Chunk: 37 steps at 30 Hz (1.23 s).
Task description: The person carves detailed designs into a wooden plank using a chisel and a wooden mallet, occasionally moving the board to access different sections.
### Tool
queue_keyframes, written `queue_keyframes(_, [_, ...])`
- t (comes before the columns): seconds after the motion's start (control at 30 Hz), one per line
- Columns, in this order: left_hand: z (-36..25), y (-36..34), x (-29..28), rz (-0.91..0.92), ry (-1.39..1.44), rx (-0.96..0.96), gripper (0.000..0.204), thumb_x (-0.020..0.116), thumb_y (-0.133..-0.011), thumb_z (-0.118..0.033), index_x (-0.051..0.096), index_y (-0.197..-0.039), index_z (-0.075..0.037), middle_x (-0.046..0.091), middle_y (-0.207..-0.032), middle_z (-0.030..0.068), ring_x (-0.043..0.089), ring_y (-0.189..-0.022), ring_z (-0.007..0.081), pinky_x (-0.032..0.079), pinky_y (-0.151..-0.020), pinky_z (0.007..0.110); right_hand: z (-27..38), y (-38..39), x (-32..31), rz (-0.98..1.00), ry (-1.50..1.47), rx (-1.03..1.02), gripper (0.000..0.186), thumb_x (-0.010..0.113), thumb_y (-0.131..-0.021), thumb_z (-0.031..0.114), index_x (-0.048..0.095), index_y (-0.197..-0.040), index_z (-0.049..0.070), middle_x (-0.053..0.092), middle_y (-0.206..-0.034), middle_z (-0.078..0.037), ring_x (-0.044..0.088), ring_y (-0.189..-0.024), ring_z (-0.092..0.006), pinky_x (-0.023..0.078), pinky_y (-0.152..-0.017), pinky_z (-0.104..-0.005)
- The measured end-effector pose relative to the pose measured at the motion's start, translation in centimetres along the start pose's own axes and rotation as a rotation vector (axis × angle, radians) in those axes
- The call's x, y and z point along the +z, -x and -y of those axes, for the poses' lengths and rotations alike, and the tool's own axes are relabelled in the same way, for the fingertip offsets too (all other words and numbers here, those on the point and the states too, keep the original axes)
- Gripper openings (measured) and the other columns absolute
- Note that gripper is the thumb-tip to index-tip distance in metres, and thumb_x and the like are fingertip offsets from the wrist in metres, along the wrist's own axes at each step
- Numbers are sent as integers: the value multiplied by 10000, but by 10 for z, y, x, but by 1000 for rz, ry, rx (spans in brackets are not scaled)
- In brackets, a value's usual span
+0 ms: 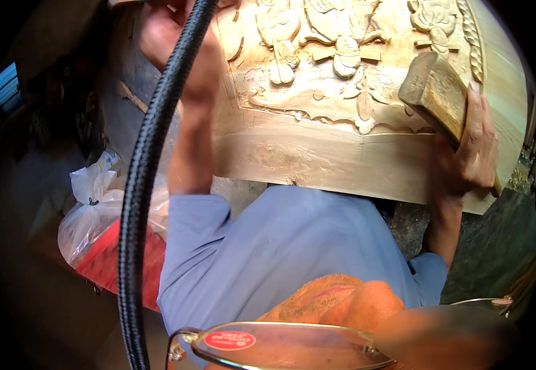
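A pale wooden panel (292, 151) carved in relief with vases, flowers and scrolls lies in front of my body. My right hand (479, 145) is closed round a wooden mallet (444, 98), at the panel's right side. The mallet's blocky, worn head tilts over the lower right of the carving, and the end of its handle shows below my hand. My left hand (172, 40) is raised at the panel's far left edge. It is smeared by motion and partly covered by a black cable, so its fingers and anything in them cannot be made out.
A thick black braided cable (151, 142) runs from top to bottom across the left of the view. A clear plastic bag (92, 213) and a red bag (123, 259) stand at my left. A small wood stick (132, 97) lies on the grey surface beyond them.
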<state>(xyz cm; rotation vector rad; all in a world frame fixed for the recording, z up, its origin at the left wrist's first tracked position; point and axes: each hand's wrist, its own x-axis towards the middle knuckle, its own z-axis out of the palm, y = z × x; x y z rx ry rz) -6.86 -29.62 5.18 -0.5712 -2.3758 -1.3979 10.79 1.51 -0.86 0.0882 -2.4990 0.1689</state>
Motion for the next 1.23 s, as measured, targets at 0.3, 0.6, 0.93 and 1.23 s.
queue_keyframes(0.3, [-55, 121, 39, -5, 340, -416, 129, 670, -1033, -2, 615, -1138, 48, 773, -988, 137, 762, -877, 164, 639, -801, 284, -7, 1, 2, 26, -72, -11, 497, 811, -896, 129, 669, -1360, 24, 763, -1276, -104, 752, -1116, -301, 598, -939, -394])
queue_keyframes(0.6, [-48, 125, 42, -19, 357, -405, 107, 675, -1027, 9, 627, -1114, 49, 777, -972, 117, 758, -883, 150, 634, -812, 280, -10, 0, 1, 28, -74, -25, 511, 824, -877, 101, 669, -1358, 27, 766, -1264, -98, 756, -1096, -290, 609, -936, -388])
queue_keyframes(0.93, [-47, 128, 42, -16, 301, -356, 107, 681, -1018, 22, 631, -1107, 53, 775, -972, 117, 758, -902, 156, 633, -826, 290, -12, 0, 0, 30, -67, -42, 516, 833, -873, 100, 670, -1359, 41, 769, -1251, -96, 759, -1086, -291, 609, -928, -393])
queue_keyframes(1.23, [-51, 130, 43, -74, 361, -401, 135, 682, -1017, 24, 622, -1135, 46, 775, -966, 113, 757, -896, 160, 633, -825, 282, -14, 1, -2, 28, -65, -39, 529, 832, -874, 106, 671, -1376, 68, 769, -1268, -89, 754, -1116, -295, 597, -954, -389])
